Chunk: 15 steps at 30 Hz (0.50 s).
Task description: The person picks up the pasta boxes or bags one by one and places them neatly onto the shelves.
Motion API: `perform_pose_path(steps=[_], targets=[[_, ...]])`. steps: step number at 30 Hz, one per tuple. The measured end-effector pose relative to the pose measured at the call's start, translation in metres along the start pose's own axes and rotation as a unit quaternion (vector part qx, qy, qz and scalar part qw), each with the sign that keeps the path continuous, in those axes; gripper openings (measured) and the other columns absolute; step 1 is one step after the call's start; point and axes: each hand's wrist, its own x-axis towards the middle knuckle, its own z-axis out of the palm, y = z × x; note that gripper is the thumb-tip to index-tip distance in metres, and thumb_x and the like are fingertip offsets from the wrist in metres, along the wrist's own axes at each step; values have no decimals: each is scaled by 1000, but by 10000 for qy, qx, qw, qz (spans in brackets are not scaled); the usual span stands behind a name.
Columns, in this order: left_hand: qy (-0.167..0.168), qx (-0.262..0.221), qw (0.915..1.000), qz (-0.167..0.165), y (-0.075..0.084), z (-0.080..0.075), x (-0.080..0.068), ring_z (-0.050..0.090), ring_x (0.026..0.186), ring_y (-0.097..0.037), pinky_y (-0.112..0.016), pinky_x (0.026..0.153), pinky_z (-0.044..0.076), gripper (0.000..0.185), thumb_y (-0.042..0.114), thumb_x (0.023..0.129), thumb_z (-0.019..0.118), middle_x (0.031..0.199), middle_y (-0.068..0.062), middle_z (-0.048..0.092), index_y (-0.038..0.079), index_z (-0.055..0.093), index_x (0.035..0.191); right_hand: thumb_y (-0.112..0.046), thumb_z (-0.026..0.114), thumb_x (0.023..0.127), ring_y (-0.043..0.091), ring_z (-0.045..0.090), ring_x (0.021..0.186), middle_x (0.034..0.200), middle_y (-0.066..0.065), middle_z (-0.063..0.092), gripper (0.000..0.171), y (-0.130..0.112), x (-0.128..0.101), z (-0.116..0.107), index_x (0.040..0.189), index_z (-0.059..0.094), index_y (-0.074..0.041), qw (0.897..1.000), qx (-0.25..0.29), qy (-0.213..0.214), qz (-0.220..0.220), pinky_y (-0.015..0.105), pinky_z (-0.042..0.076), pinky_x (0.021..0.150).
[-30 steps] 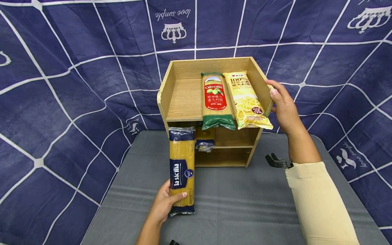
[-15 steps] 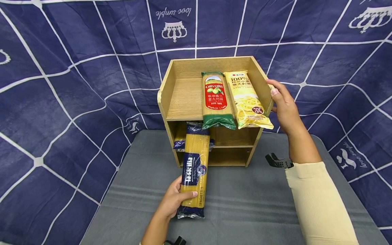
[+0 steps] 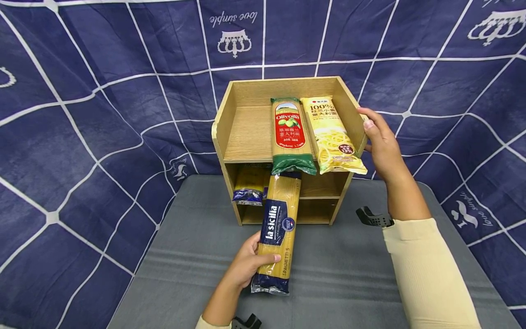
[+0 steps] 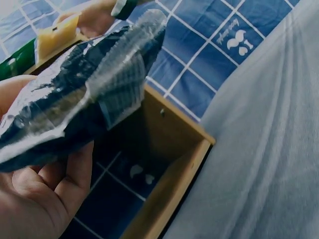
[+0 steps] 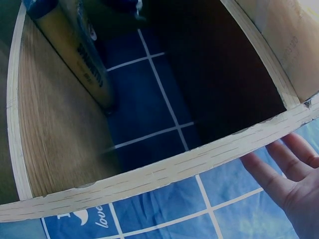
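My left hand [image 3: 246, 265] grips the lower part of a yellow and navy spaghetti pack [image 3: 279, 224], thumb across its front. The pack leans slightly right, its far end at the middle compartment's opening, partly hidden under the green-ended pack. In the left wrist view the navy near end of the spaghetti pack [image 4: 94, 79] fills much of the frame. My right hand [image 3: 382, 146] holds the right side panel of the wooden shelf [image 3: 222, 137]; in the right wrist view several fingers [image 5: 269, 174] lie along the panel's outer side.
On the top board lie a green-ended spaghetti pack [image 3: 291, 132] and a yellow pasta pack [image 3: 330, 137]. Another pack with a blue end [image 3: 248, 194] lies at the left of the middle compartment. A grey cloth surface [image 3: 328, 274] carries the shelf; blue gridded cloth [image 3: 123, 137] surrounds it.
My left hand has carried the spaghetti pack rightward, from before the shelf's left side to its middle, uncovering the blue-ended pack. The right hand has stayed on the panel.
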Motion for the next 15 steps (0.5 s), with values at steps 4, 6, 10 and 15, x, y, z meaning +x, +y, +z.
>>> perform_pose_path(steps=[4,6,10,15], targets=[[-101,-75,9999,29,5,10,5,75,93,-24,-44,81,61,61,-1,83,72,110,-8,74,1,50,140,-29,43,106,16,54,109,132,-3,49,41,-1,1,0,145,54,-21,10000,47,14,-12,19,54,78],[-146,-116,9998,46,7,14,7,75,93,-24,-44,81,61,60,0,83,72,110,-9,74,1,50,139,-29,43,106,16,54,109,132,-3,49,41,-1,1,0,145,54,-21,10000,46,13,-5,19,54,78],[-186,-232,9996,5,9,21,12,75,92,-22,-41,80,62,60,-1,84,72,108,-7,74,1,50,139,-29,43,106,15,54,109,132,-3,48,41,0,0,0,145,54,-21,10000,28,14,41,20,54,78],[-129,-341,9993,65,8,27,19,74,91,-20,-39,80,62,64,0,84,72,109,-7,74,3,48,143,-30,44,106,15,53,108,131,-3,49,41,2,1,0,144,55,-22,10000,1,40,58,20,54,77]])
